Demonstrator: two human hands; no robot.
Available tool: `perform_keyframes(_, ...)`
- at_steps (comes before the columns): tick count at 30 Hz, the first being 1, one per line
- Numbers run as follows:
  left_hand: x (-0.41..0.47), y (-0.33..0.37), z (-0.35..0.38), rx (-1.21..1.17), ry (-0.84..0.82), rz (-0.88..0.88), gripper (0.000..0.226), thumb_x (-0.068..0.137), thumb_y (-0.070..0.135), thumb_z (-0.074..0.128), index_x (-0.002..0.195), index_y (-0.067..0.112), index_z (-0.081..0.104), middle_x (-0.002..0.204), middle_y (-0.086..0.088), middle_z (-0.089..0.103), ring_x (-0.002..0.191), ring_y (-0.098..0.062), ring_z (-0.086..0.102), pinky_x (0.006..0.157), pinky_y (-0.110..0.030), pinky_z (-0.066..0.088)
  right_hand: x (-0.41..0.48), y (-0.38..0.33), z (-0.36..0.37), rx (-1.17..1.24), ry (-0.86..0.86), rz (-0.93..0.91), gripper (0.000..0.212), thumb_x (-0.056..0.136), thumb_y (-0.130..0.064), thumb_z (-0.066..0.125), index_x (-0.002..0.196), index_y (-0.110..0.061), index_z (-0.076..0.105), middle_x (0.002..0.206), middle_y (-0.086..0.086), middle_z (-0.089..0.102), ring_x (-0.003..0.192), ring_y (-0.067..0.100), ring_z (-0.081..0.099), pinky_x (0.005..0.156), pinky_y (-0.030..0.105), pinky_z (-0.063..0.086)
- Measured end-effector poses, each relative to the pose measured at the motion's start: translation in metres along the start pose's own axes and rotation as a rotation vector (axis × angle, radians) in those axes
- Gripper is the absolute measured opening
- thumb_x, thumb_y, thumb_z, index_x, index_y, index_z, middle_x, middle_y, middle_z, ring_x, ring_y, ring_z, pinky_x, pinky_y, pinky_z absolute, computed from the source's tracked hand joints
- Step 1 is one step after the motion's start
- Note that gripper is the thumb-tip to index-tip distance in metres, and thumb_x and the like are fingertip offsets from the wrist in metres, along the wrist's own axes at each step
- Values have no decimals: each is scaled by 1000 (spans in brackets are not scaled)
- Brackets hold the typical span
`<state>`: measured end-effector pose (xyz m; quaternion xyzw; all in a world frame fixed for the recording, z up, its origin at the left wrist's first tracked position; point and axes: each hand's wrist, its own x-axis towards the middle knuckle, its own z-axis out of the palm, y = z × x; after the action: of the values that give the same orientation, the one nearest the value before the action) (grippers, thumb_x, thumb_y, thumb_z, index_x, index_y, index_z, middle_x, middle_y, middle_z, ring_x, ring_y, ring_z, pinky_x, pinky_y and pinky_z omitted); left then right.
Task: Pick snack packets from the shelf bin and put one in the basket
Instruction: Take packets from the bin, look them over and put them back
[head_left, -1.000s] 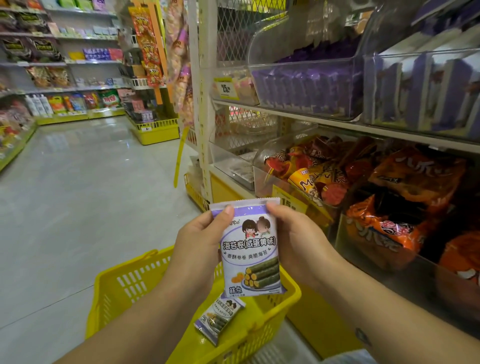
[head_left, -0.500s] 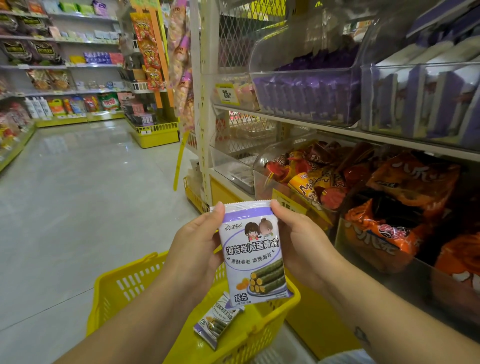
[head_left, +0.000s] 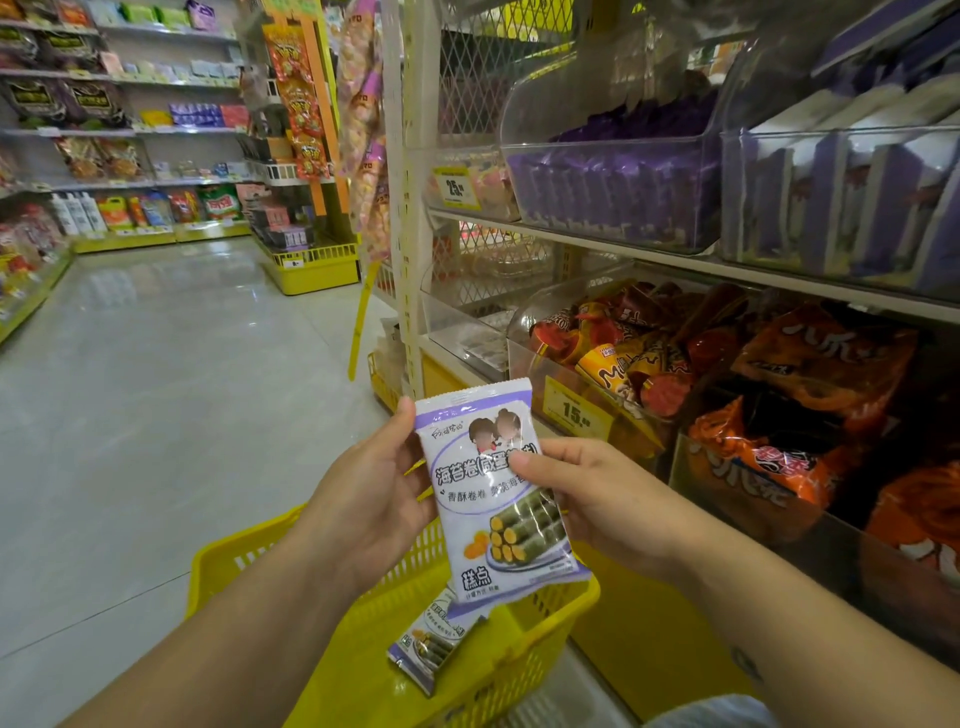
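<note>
A white and purple snack packet (head_left: 483, 499) stands upright between both hands above the yellow basket (head_left: 545, 613). My left hand (head_left: 371, 499) grips its left edge, thumb on the front near the top. My right hand (head_left: 587, 499) holds the right edge, with the thumb lying across the packet's front. A second packet of the same kind (head_left: 436, 642) lies flat inside the basket below. The clear shelf bin (head_left: 613, 192) with purple packets sits on the upper shelf at the right.
Clear bins of red and orange snack bags (head_left: 623, 358) fill the lower shelf at the right, with a yellow price tag (head_left: 574, 410). The tiled aisle floor (head_left: 156, 389) stretches left. More stocked shelves (head_left: 130, 130) line the far wall.
My right thumb has slid from the packet's right edge onto its front. The packet has tilted slightly, and the view has dipped a little.
</note>
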<state>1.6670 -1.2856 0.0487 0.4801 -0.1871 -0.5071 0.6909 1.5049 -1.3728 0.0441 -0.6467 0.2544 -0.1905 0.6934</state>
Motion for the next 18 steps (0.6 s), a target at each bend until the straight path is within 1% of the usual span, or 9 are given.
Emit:
perform_keyframes(2,-2,1,-2,93,-94,-78,36,92,41,53,108,14,70,106,-9,75,90,-22,74,66,-40,62,2,0,-1,66,53,-9,36,92,-27,54,114,0,65,110,19,70,99,33,67,92,47,52)
perform_keyframes(5,-4,0,-5,196,-235,-238,45,81,36,61,119,13,66,117,-15,70,109,-31,67,84,-49,57,6,0,-4,199,131,-4,35,94,-28,51,110,-1,68,108,20,71,97,33,68,92,47,54)
perform_keyframes(6,-4,-1,-5,208,-273,-267,48,79,33,63,122,11,64,119,-17,69,112,-33,65,87,-50,54,7,0,-5,244,144,8,35,94,-29,52,106,-2,70,107,21,71,96,33,69,88,46,56)
perform_keyframes(8,-6,-2,-6,217,-337,-280,50,78,28,65,124,8,61,121,-20,67,115,-35,64,90,-48,53,7,0,-6,315,148,43,34,94,-29,52,98,-4,74,103,20,72,89,31,72,71,38,60)
perform_keyframes(9,-6,-1,-7,218,-361,-270,50,78,26,66,124,7,61,121,-20,67,115,-35,64,90,-44,54,7,-1,-6,342,154,61,34,94,-30,52,97,-5,74,102,20,72,87,31,73,66,36,60)
perform_keyframes(10,-6,-1,-7,223,-384,-250,50,77,24,67,124,6,61,121,-20,67,114,-34,64,88,-41,56,7,-1,-5,368,168,76,34,95,-31,52,100,-4,73,103,20,72,88,31,72,66,36,60)
perform_keyframes(13,-5,-1,-8,249,-420,-150,51,77,16,68,127,10,57,118,-16,69,110,-30,67,80,-33,60,9,-2,-5,436,207,84,37,97,-32,50,112,-2,66,107,21,71,96,35,70,76,43,60)
perform_keyframes(14,-5,-1,-8,255,-425,-115,53,77,15,68,129,12,55,118,-15,70,109,-29,68,78,-32,61,8,-2,-4,461,220,77,37,97,-31,50,114,-2,66,107,21,71,95,35,70,75,43,60)
perform_keyframes(18,-5,-6,-4,278,-419,49,63,74,12,71,132,21,50,118,-9,71,108,-25,69,75,-27,59,7,-4,-1,590,293,40,33,98,-27,51,111,1,64,99,20,73,81,31,73,60,38,61)
